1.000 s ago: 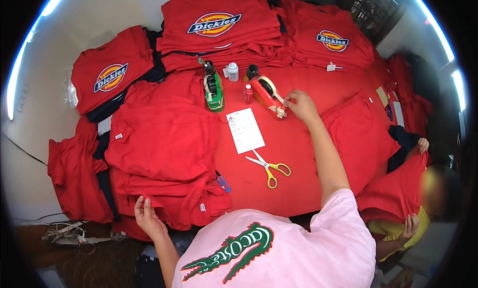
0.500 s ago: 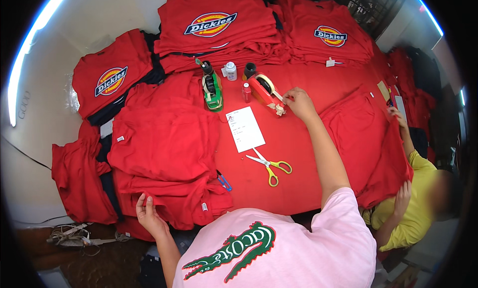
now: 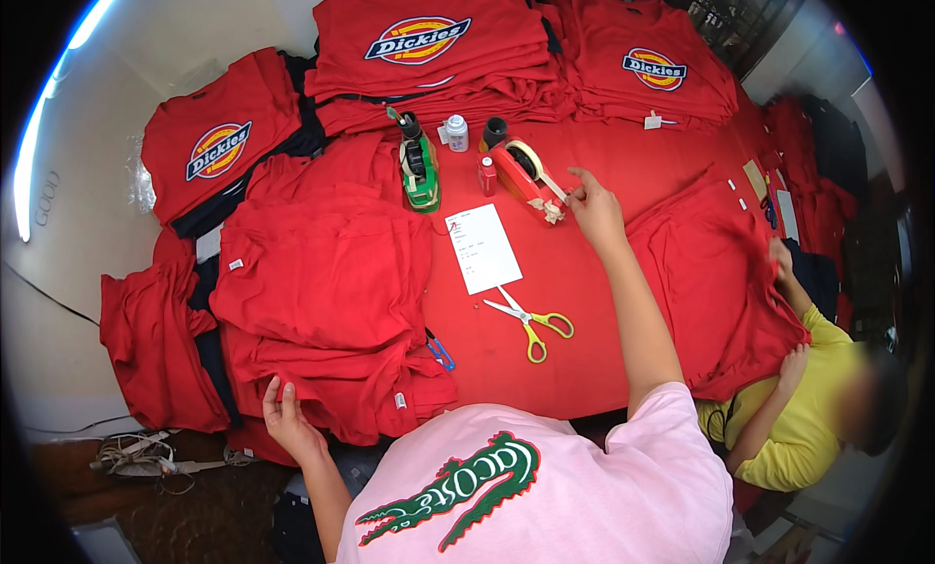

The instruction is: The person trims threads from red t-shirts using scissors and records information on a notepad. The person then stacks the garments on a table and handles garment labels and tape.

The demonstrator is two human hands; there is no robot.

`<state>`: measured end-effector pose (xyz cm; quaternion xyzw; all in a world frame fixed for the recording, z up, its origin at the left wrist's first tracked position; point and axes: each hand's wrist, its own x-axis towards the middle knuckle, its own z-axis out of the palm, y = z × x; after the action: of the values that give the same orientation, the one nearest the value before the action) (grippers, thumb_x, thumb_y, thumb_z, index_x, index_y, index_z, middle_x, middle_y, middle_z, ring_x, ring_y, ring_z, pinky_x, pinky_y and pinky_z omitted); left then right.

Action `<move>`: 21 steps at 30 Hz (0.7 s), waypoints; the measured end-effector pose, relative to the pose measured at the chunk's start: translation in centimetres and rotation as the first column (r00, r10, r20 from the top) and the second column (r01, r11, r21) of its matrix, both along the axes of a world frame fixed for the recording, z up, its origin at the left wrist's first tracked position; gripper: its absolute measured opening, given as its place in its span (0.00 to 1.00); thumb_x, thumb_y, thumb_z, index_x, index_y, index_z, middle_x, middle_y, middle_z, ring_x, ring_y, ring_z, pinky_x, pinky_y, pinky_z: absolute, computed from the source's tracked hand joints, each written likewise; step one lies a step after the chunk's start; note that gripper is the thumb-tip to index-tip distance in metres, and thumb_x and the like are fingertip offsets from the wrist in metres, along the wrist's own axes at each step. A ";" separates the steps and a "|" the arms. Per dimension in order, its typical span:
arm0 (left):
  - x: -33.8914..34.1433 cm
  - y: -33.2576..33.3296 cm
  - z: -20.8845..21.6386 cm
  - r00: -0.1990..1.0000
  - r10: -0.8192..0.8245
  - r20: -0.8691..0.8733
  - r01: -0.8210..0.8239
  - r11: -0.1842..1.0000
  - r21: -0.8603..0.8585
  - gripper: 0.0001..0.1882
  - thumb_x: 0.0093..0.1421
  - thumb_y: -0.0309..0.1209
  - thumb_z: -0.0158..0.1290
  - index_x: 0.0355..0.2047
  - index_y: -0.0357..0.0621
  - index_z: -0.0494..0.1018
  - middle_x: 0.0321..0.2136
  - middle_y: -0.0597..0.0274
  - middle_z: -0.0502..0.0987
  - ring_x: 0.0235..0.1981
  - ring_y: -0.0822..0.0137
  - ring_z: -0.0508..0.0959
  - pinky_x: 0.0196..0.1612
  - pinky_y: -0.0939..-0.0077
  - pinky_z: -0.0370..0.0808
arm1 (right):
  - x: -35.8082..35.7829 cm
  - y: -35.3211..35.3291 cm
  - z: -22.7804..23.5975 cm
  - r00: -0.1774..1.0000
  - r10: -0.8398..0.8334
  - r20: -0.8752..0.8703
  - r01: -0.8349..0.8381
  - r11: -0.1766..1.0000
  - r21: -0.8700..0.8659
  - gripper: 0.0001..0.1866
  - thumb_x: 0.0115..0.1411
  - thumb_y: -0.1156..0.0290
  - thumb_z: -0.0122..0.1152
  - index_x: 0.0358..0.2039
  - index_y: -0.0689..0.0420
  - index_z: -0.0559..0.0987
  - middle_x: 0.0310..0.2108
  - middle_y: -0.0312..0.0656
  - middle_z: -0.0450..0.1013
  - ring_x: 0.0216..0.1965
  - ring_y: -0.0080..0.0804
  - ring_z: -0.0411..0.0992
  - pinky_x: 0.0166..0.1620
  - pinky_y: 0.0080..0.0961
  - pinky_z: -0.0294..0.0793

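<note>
My right hand (image 3: 596,211) pinches the loose end of a pale tape strip (image 3: 551,182) that runs off the roll in a red tape dispenser (image 3: 518,176). Torn tape scraps cling to the dispenser's near end. My left hand (image 3: 292,424) is open, palm up with fingers apart, beside the near edge of a pile of folded red garments (image 3: 312,282). Between my arms lie a white printed sheet (image 3: 483,250) and yellow-handled scissors (image 3: 532,320) on the red-covered table (image 3: 555,272). Blue thread snips (image 3: 440,351) rest against the pile.
A green tape dispenser (image 3: 420,169), a white bottle (image 3: 456,133), a small red bottle (image 3: 488,175) and a black-capped container (image 3: 495,132) stand farther back. Stacks of red shirts (image 3: 429,77) line the far side. On the right, a person in yellow (image 3: 804,408) handles a red garment (image 3: 716,282).
My right hand has moved slightly right and nearer, drawing out more tape. The person on the right has shifted the red garment. My left hand stays about where it was.
</note>
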<state>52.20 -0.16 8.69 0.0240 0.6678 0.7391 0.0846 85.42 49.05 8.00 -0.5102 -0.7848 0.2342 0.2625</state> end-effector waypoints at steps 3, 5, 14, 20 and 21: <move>-0.1 0.0 -0.1 1.000 0.000 -0.002 0.000 1.000 0.007 0.17 0.65 0.21 0.63 0.54 0.41 0.78 0.43 0.65 0.81 0.43 0.75 0.80 0.47 0.81 0.77 | 0.1 -0.3 -0.4 0.999 0.037 0.021 -0.038 0.998 0.050 0.27 0.62 0.77 0.63 0.62 0.54 0.74 0.33 0.47 0.82 0.38 0.52 0.81 0.42 0.48 0.78; -0.3 -0.1 -0.2 1.000 -0.011 -0.002 0.011 1.000 0.008 0.17 0.65 0.20 0.63 0.54 0.41 0.78 0.44 0.65 0.81 0.43 0.75 0.81 0.48 0.81 0.78 | 0.3 -0.4 -0.9 0.999 0.047 0.021 -0.048 0.996 0.071 0.27 0.62 0.78 0.62 0.63 0.55 0.73 0.33 0.49 0.81 0.37 0.54 0.81 0.42 0.50 0.78; -0.2 -0.5 0.1 1.000 -0.010 0.017 0.010 1.000 -0.029 0.20 0.65 0.19 0.61 0.58 0.39 0.76 0.46 0.62 0.82 0.44 0.74 0.81 0.49 0.81 0.77 | 0.0 -0.2 -3.7 0.997 -0.049 -0.051 0.055 0.992 0.111 0.22 0.64 0.78 0.61 0.59 0.55 0.72 0.33 0.50 0.80 0.36 0.54 0.80 0.40 0.47 0.78; -1.2 -2.8 -0.4 0.998 -0.065 0.022 0.061 0.985 0.162 0.25 0.65 0.17 0.59 0.63 0.36 0.73 0.52 0.56 0.80 0.51 0.69 0.80 0.57 0.72 0.77 | 1.5 0.2 -9.8 0.681 -0.320 -0.659 0.314 0.940 -0.132 0.19 0.65 0.77 0.69 0.53 0.60 0.71 0.31 0.39 0.79 0.34 0.23 0.76 0.40 0.26 0.77; -0.7 -2.3 0.5 0.998 -0.064 0.005 0.062 0.981 0.185 0.26 0.64 0.16 0.58 0.63 0.34 0.73 0.53 0.55 0.80 0.52 0.67 0.80 0.59 0.71 0.76 | 0.9 -0.9 -9.3 0.551 -0.255 -0.794 0.278 0.954 -0.113 0.17 0.66 0.79 0.68 0.52 0.59 0.72 0.32 0.38 0.78 0.37 0.23 0.76 0.43 0.24 0.77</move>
<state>51.48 -2.42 9.21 0.0486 0.5949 0.7949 0.1090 86.28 48.14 -1.33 -0.4596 -0.4992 0.3851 0.6255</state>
